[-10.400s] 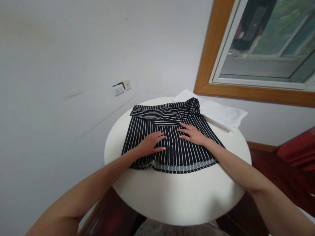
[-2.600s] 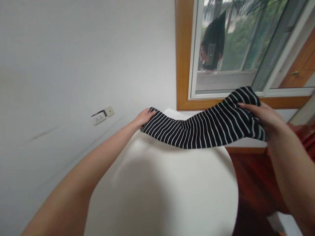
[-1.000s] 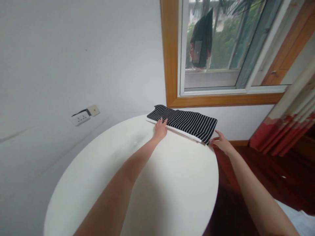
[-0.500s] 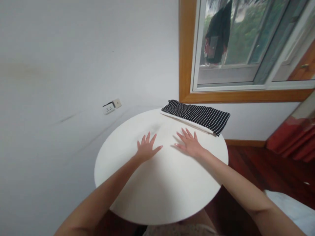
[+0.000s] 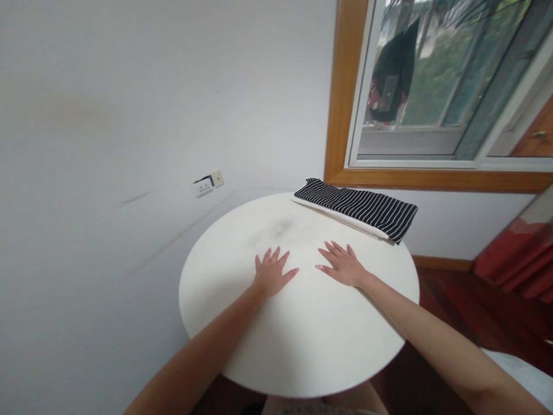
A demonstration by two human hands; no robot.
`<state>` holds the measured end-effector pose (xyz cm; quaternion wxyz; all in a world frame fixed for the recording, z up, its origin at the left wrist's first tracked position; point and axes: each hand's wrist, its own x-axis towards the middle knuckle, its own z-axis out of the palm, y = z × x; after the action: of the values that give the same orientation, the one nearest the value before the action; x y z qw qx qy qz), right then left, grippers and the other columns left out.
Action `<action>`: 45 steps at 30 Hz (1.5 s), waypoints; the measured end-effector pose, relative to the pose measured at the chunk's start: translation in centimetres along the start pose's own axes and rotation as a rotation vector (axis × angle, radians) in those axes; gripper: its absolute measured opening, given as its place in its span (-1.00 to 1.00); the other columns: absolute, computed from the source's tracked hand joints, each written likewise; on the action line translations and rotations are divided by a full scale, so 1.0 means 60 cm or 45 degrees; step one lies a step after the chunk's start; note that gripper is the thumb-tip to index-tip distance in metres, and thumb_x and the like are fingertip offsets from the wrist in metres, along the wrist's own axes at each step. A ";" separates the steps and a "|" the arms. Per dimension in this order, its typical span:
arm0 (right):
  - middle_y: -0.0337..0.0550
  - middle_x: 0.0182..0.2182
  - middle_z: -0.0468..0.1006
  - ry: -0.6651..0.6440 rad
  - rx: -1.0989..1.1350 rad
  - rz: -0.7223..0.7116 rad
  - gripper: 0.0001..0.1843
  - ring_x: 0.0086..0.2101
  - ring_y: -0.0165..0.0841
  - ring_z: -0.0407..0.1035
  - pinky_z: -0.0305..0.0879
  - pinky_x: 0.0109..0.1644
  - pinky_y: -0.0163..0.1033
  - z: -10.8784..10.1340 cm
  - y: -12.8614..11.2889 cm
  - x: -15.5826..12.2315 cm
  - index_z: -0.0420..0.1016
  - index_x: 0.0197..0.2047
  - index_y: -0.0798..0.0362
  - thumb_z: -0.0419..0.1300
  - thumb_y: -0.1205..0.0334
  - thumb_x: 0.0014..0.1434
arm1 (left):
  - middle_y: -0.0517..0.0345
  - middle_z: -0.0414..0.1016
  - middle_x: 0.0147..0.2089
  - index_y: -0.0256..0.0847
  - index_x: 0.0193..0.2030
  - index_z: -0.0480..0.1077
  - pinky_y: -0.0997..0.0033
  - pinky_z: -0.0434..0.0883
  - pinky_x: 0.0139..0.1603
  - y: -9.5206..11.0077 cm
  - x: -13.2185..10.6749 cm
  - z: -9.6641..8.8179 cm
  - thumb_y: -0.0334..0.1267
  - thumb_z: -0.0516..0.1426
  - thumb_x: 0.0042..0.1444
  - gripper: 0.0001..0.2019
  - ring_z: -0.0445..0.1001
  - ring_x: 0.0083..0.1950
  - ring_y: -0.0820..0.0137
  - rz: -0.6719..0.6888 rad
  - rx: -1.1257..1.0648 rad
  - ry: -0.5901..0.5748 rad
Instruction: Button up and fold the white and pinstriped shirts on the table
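A round white table (image 5: 302, 340) fills the middle of the view. My left hand (image 5: 271, 273) lies palm down on its top with the fingers spread, holding nothing. To the right of it my right hand (image 5: 342, 265) rests palm down too, fingers apart and nothing in them. Beyond my right hand, along the table's back right edge, lies a folded black-and-white striped cloth (image 5: 360, 207) with a white layer under it. A grey smudge (image 5: 283, 225) marks the tabletop past my left hand.
A white wall (image 5: 129, 104) with a power socket (image 5: 203, 187) stands behind and left of the table. At the upper right is a wood-framed window (image 5: 339, 115). Red curtain fabric (image 5: 514, 253) hangs at the right above the dark wooden floor (image 5: 453, 294).
The view has shifted, so the table and cloth appear farther right. Both hands have come down flat onto the tabletop, slightly closer to me.
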<state>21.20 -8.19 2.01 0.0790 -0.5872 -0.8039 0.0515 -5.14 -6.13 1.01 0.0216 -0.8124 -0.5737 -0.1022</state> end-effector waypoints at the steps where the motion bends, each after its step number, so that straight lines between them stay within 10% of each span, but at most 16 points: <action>1: -0.11 0.40 -0.14 -0.002 -0.004 -0.001 -0.16 0.36 -0.11 -0.31 -0.42 0.34 0.27 0.001 0.000 0.000 0.01 0.40 -0.12 -0.33 -0.40 0.21 | 0.00 0.04 0.42 0.02 0.35 0.14 -0.38 -0.09 0.30 0.000 -0.001 0.000 0.29 -0.10 0.15 -0.30 -0.06 0.42 -0.09 0.000 -0.005 0.005; 45: -0.09 0.40 -0.12 -0.002 -0.003 -0.003 -0.16 0.36 -0.10 -0.29 -0.40 0.33 0.28 0.000 0.002 0.003 0.04 0.39 -0.12 -0.31 -0.40 0.21 | -0.03 0.11 0.39 0.02 0.32 0.20 -0.33 -0.04 0.30 0.006 -0.005 -0.003 0.23 -0.07 0.18 -0.37 0.01 0.41 -0.08 0.010 0.021 0.072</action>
<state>21.23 -7.97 2.01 0.0778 -0.5863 -0.8048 0.0509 -4.94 -6.57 1.14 0.0449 -0.8112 -0.5704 -0.1205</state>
